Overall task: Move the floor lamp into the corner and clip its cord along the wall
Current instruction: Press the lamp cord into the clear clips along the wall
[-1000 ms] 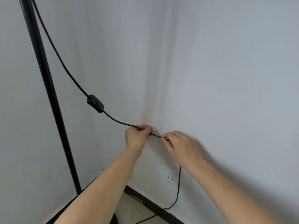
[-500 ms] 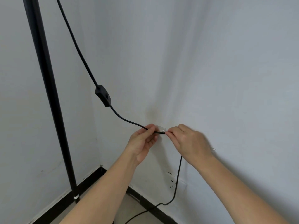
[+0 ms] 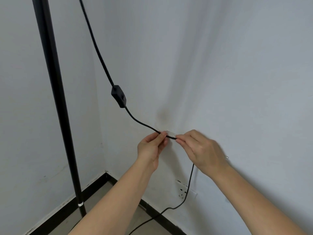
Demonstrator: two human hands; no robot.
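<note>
I pinched the cord either side of the clip, left hand and right hand both closed on it, to seat it against the wall.

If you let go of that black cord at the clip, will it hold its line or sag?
Probably sag: the cord already droops in a soft curve between the inline switch and the clip. The switch looks like added weight that would pull it down. Below the right hand it hangs loose, so likely floppy.
</note>
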